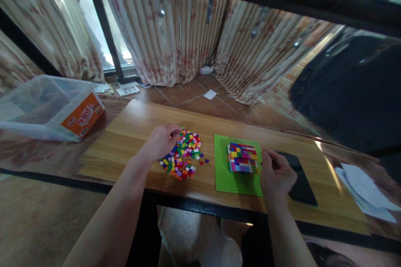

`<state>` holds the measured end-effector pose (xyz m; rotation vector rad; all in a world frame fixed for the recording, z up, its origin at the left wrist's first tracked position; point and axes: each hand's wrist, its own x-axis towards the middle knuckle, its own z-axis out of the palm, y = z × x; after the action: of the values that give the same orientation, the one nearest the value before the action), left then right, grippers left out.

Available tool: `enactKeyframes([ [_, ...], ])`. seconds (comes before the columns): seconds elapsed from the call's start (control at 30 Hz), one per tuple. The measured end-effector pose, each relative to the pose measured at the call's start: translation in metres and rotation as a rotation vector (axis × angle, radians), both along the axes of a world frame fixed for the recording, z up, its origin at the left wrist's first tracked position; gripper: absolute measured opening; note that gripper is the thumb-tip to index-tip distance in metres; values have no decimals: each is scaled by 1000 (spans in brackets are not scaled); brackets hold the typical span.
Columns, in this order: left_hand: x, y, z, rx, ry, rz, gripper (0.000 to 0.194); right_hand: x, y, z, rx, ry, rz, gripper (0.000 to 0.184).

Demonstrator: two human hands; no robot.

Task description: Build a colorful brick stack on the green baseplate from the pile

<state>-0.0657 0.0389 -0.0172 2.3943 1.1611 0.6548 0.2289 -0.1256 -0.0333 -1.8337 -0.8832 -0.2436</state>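
Note:
My left hand (163, 142) reaches to the upper left side of a loose pile of small coloured toy bricks (187, 145). Its fingers are bent and drawn together at the pile's edge; whatever is between the fingertips is hidden. My right hand (277, 171) is at the right edge of a green studded baseplate (223, 181), thumb and fingers closed in a pinch. I cannot make out what, if anything, it holds. On the baseplate stands a block-shaped build of multicoloured bricks (241, 158), a short way left of my right fingertips.
A black flat tablet-like object (302, 181) lies right of my right hand on the wooden tabletop (125, 133). White papers (365, 187) are at the far right. A clear plastic bin (44, 104) with an orange label stands at the left. Curtains (175, 33) hang beyond.

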Motion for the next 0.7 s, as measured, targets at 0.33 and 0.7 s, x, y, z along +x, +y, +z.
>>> enactKeyframes([
  [0.33, -20, 34, -34, 85, -20, 113, 45, -86, 12, -19, -220, -220, 683, 32],
  [0.7, 7, 27, -29, 36, 28, -103, 49, -105, 38, -28, -399, -83, 744, 52],
])
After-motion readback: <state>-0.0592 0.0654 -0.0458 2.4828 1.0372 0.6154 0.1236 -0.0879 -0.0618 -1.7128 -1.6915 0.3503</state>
